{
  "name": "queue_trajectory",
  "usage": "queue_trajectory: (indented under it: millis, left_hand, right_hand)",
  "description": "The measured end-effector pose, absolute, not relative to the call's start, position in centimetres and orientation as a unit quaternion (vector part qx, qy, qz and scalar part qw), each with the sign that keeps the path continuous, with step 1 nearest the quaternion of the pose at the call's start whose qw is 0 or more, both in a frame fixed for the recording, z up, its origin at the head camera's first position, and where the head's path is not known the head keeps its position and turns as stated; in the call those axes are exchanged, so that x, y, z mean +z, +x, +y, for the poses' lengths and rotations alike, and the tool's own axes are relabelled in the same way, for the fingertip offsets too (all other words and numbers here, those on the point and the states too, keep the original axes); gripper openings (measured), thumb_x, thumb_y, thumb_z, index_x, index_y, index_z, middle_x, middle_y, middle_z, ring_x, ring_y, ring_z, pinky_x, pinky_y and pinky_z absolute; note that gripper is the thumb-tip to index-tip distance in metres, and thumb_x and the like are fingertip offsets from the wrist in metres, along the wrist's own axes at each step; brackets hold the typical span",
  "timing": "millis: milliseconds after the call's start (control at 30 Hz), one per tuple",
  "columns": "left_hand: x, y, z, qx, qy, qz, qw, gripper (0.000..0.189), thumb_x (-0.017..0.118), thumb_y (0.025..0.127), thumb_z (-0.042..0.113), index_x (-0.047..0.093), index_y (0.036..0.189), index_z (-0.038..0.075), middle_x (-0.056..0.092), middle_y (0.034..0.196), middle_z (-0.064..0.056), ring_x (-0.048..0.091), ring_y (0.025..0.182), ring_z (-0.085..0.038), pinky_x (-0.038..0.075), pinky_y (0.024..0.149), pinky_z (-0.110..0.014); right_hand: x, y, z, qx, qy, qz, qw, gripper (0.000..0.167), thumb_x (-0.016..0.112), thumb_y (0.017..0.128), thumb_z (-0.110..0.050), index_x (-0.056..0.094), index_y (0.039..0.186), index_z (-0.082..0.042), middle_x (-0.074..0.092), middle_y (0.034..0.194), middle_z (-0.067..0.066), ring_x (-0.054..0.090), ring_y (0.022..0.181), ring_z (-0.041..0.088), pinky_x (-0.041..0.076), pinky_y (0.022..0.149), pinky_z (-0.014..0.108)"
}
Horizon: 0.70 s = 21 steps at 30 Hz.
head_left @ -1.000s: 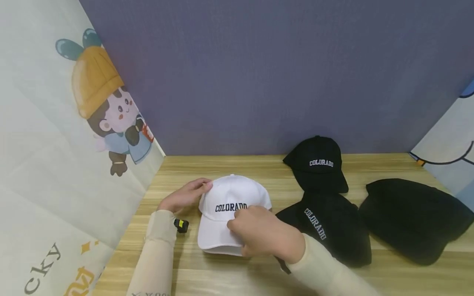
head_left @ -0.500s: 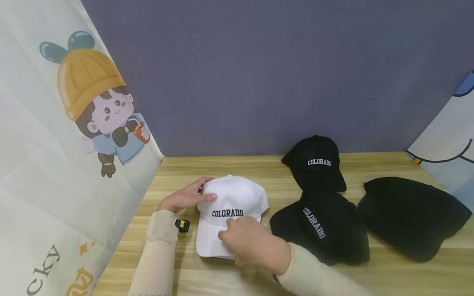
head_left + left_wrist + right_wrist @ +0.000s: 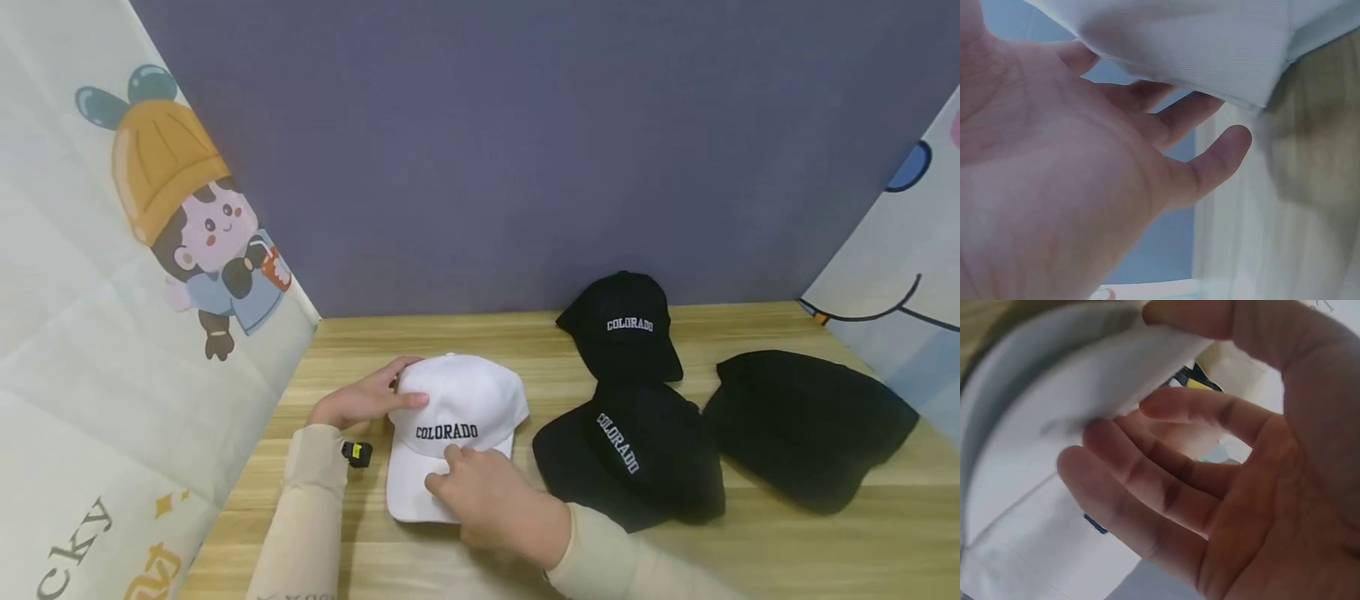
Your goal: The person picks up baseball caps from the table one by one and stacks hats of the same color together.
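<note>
White cap (image 3: 453, 404) held between both hands over the left part of the table (image 3: 862, 546).
Its brim points toward the person, dark COLORADO lettering across the front; whether it touches the wood cannot be told. The left hand (image 3: 369, 398) grips the crown's side, thumb on the front, while the right hand (image 3: 498, 500) pinches the brim's edge between thumb and fingers. A small black device (image 3: 358, 454) shows beside the left wrist. To the right lie three black caps: a lettered near one (image 3: 667, 450), a lettered far one (image 3: 630, 337) by the grey panel (image 3: 510, 158), and a third (image 3: 802, 425) farther right.
</note>
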State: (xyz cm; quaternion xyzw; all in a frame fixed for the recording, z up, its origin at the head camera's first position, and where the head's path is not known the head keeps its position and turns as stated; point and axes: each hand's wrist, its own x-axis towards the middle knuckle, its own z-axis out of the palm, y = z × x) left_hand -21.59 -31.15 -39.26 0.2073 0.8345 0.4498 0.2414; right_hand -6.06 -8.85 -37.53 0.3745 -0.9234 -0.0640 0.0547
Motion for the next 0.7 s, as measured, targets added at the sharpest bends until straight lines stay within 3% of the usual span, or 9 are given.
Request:
queue_trajectory:
  millis: [167,367,533,700]
  left_hand:
    - [-38.3,-21.3,-31.2,0.425,0.205,0.853,0.223,0.090,0.076,0.091,0.043,0.025,0.162,0.019,0.035,0.160,-0.020,0.039,0.145,-0.040,0.036,0.117,-0.058]
    - [-37.0,-20.6,-29.9,0.376,0.216,0.882,0.186,0.100,0.081,0.085,0.048,0.024,0.162,0.017,0.026,0.165,-0.018,0.031,0.149,-0.041,0.030,0.118,-0.063]
    - [-36.7,-20.3,-29.2,0.351,0.223,0.894,0.165,0.103,0.081,0.083,0.052,0.024,0.161,0.016,0.028,0.163,-0.019,0.033,0.146,-0.042,0.035,0.114,-0.065]
    - [-36.4,-20.2,-29.1,0.334,0.226,0.903,0.147,0.101,0.082,0.083,0.053,0.028,0.160,0.017,0.032,0.160,-0.020,0.038,0.143,-0.042,0.038,0.112,-0.065]
  right_hand:
    - [-38.2,-5.9,-8.9,-0.054,0.373,-0.923,0.074,0.036,0.086,0.069,-0.026,0.065,0.098,-0.025,0.057,0.090,-0.002,0.057,0.077,0.012,0.047,0.056,0.028]
    - [-38.4,-5.8,-8.8,-0.014,0.341,-0.938,0.063,0.041,0.087,0.071,-0.028,0.066,0.106,-0.026,0.056,0.105,0.001,0.055,0.092,0.018,0.046,0.053,0.027]
    - [-38.6,-5.6,-8.5,-0.007,0.339,-0.938,0.072,0.039,0.084,0.075,-0.028,0.066,0.109,-0.022,0.058,0.112,0.001,0.054,0.100,0.018,0.048,0.052,0.027]
    - [-38.1,-5.8,-6.8,0.011,0.354,-0.933,0.055,0.038,0.079,0.084,-0.037,0.065,0.115,-0.019,0.061,0.121,-0.001,0.059,0.102,0.017,0.053,0.065,0.029]
